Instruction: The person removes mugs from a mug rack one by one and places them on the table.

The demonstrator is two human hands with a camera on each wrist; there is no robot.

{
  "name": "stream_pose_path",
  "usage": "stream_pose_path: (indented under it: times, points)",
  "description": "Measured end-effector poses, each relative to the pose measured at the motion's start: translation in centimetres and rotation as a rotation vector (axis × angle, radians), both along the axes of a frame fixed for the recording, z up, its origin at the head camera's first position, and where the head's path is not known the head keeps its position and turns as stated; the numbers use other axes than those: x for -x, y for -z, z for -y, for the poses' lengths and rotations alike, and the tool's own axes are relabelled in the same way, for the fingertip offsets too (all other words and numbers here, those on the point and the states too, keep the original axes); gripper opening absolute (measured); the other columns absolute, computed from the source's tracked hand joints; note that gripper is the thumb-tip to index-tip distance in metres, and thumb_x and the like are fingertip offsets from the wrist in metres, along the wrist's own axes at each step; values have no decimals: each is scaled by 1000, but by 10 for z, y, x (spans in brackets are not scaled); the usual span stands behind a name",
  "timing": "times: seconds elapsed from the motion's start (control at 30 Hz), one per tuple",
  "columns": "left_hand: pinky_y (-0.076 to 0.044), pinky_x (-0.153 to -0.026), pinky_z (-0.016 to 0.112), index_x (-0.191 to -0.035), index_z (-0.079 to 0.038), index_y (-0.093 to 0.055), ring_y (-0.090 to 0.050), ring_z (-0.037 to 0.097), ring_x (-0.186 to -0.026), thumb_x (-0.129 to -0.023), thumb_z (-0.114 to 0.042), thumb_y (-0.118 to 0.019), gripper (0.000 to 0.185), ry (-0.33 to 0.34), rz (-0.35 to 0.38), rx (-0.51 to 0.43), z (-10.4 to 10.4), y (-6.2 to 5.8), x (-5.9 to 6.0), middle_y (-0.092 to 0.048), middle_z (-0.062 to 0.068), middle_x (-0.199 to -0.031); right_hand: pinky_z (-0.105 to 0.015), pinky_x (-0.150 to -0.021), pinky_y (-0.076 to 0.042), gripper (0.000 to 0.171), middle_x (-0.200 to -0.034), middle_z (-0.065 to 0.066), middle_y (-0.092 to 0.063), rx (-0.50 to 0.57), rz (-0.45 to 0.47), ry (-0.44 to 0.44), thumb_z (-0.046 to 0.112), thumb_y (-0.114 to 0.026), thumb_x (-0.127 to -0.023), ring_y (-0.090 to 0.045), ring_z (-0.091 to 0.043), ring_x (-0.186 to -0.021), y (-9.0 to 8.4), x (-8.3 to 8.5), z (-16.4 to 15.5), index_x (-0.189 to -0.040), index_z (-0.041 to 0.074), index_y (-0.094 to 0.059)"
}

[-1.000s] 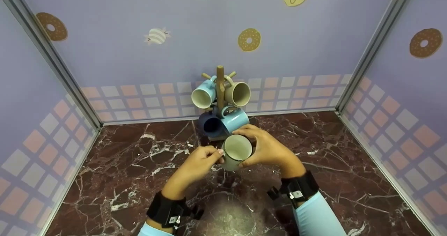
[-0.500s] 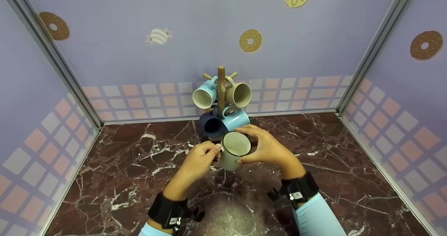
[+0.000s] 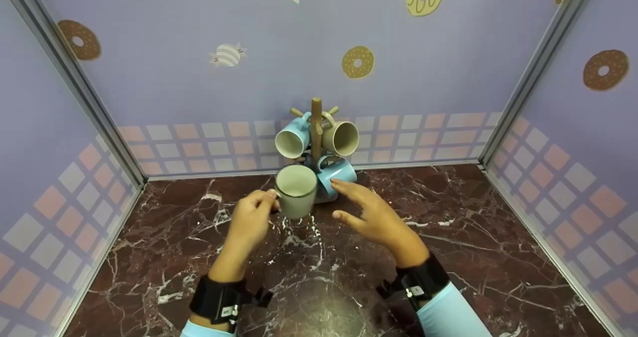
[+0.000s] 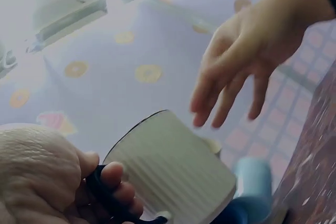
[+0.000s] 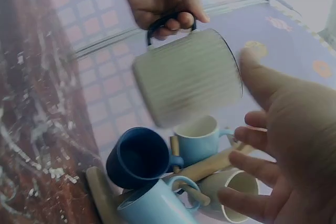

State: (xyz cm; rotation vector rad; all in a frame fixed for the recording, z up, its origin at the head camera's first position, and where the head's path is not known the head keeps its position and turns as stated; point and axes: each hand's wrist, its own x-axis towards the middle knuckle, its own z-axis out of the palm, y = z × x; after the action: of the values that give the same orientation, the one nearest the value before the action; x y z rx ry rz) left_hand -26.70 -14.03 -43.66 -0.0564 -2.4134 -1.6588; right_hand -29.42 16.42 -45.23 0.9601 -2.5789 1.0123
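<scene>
The pale grey-green ribbed ceramic mug with a dark rim and dark handle (image 3: pixel 296 191) sits just left of the frame's centre in the head view, lifted clear of the dark red marble tabletop (image 3: pixel 448 237), its mouth turned towards the camera; the left hand (image 3: pixel 250 220) holds it by the handle, fingers curled through and round the dark loop, which the right wrist view shows near its top edge (image 5: pixel 169 23) and the left wrist view at its lower left (image 4: pixel 105 192). The right hand (image 3: pixel 371 212) lies just right of the mug, apart from it, fingers spread and nearly straight, holding nothing; in the left wrist view it hangs in the upper right of the frame (image 4: pixel 247 61) above the mug's ribbed wall (image 4: pixel 168 171); in the right wrist view its fingers fill the right edge (image 5: pixel 286 145).

Directly behind the mug, at the centre of the head view, stands the wooden mug tree with pegs (image 3: pixel 316 122); a light blue mug with a cream inside (image 3: pixel 293 138) and a beige mug (image 3: pixel 341 136) hang on its upper pegs, side by side; a second light blue mug (image 3: pixel 335 173) hangs lower, just right of the held mug; a dark navy mug (image 5: pixel 137 157) shows in the lower middle of the right wrist view, hidden in the head view. Lilac walls with doughnut stickers (image 3: pixel 358 62) close in the back and sides.
</scene>
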Motion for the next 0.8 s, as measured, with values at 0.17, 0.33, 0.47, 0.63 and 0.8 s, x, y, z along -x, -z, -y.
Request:
stream_pose_path:
  times: [0.17,0.33,0.47,0.63,0.8]
  points:
    - [-54,-102,47,-100,-4,-76,-69,35,-113,-120,-33,-55,41,-143,40,16,31,-1,6,-78,19,-116,-60,-140,-33,67,-186,5,-35,-140,-64,-8,52,-60,-116,-38,-32,-172,7,-7,11,-173,20,-48]
    - [-55,-97,46,-107,-1,-77,-68,33,-108,-121,-38,-52,46,-268,48,47,66,2,11,-78,23,-124,-58,-141,-31,72,-189,3,-28,-238,-123,-58,54,-59,-115,-29,-32,-176,14,-10,28,-175,18,-44]
    - [-53,-99,48,-111,2,-77,-67,37,-110,-122,-39,-49,51,-355,42,58,94,8,13,-77,28,-128,-54,-143,-26,77,-190,3,-24,-317,-163,-91,61,-55,-114,-22,-28,-178,22,-14,41,-179,23,-37]
    - [-50,-99,48,-115,5,-74,-66,42,-114,-123,-39,-43,55,-455,54,60,129,19,14,-74,33,-130,-58,-143,-25,81,-191,5,-20,-355,-166,-154,70,-49,-114,-18,-28,-179,32,-21,56,-180,28,-32]
    - [-48,-102,54,-117,8,-70,-63,47,-117,-124,-38,-38,57,-550,59,53,161,33,16,-70,36,-129,-56,-144,-23,82,-191,9,-13,-408,-141,-205,75,-42,-113,-12,-25,-180,39,-30,66,-181,32,-29]
